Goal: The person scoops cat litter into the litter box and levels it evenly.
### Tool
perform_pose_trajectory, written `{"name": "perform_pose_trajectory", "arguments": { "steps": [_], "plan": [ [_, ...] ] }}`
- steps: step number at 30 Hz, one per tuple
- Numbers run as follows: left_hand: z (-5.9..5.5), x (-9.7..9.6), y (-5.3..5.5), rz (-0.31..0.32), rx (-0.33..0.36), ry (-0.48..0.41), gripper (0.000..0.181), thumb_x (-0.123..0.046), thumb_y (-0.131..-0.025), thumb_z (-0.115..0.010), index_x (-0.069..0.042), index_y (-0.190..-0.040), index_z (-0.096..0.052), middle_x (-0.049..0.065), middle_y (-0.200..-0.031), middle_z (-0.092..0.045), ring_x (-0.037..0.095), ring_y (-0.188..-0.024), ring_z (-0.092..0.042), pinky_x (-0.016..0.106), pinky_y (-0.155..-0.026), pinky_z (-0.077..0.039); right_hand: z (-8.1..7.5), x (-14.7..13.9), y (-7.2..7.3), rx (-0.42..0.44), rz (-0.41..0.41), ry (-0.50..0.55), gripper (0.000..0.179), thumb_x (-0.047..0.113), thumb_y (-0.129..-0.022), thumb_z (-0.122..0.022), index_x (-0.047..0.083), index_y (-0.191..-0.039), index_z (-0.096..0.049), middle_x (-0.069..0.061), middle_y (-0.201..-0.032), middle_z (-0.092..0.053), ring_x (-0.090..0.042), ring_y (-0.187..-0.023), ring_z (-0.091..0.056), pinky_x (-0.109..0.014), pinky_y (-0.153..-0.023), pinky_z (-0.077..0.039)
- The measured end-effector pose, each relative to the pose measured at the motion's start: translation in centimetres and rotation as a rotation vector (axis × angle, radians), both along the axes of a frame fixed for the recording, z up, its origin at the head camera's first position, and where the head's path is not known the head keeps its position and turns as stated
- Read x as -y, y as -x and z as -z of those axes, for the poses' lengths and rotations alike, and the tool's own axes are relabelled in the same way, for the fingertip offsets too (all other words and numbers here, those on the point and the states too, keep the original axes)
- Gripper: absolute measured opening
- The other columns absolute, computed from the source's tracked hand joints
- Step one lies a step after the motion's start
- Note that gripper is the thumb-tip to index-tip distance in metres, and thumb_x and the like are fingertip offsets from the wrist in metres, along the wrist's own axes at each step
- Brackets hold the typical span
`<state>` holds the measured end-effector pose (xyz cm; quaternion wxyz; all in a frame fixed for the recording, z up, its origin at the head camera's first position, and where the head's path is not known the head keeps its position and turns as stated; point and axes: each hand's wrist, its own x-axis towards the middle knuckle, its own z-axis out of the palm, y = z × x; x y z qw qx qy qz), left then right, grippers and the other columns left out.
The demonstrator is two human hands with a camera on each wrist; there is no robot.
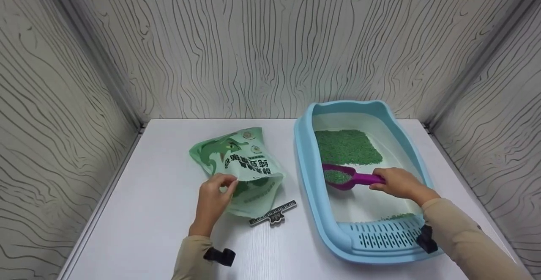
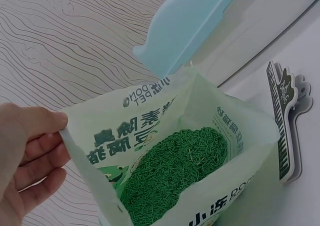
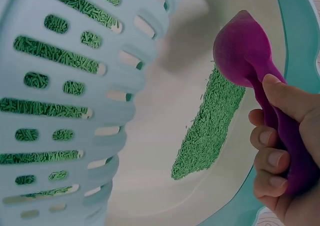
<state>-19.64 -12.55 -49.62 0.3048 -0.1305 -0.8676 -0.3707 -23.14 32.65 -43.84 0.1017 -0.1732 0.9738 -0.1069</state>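
Note:
A green plastic bag (image 1: 245,144) of cat litter lies on the table with its mouth open toward me. My left hand (image 1: 214,199) pinches the rim at the left of that mouth. Green litter pellets (image 2: 175,171) show inside the bag in the left wrist view. Over on the right, my right hand (image 1: 399,182) grips the handle of a purple scoop (image 1: 361,179), its thumb along the neck in the right wrist view. Pellets lie in the scoop, which is held inside a light blue litter box (image 1: 305,161). Beyond it, green pellets (image 1: 348,146) cover part of the box floor.
A metal clip (image 1: 274,215) with a ruler-like edge lies between the bag and the box. The box has raised sides and a slotted front step (image 1: 382,235), with pellets visible through its slots in the right wrist view. Wood-grain panels (image 1: 262,47) enclose the white table (image 1: 148,195).

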Motion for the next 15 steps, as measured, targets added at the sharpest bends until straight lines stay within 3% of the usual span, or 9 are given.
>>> {"name": "perform_pose_trajectory", "arguments": {
  "steps": [6,15],
  "plan": [
    [-0.1,0.0,-0.1,-0.001,0.006,-0.007,0.006,-0.005,-0.08,-0.075,-0.005,-0.084,-0.071,0.004,-0.076,-0.069,0.014,-0.069,-0.065,0.03,-0.064,-0.056,-0.1,1.4,0.4,-0.025,-0.043,-0.033,0.023,0.029,-0.086,-0.07,0.008,-0.084,-0.061,0.0,-0.067,-0.057,-0.012,-0.063,-0.044,-0.026,-0.058,-0.034],
    [0.1,0.0,0.0,0.009,-0.012,-0.015,0.006,-0.004,-0.08,-0.076,-0.004,-0.084,-0.071,0.004,-0.075,-0.069,0.014,-0.068,-0.064,0.031,-0.063,-0.056,-0.6,3.3,0.8,-0.049,-0.036,-0.079,0.025,0.03,-0.086,-0.071,0.005,-0.085,-0.065,-0.004,-0.07,-0.063,-0.014,-0.063,-0.048,-0.03,-0.058,-0.04]
  ]
}}
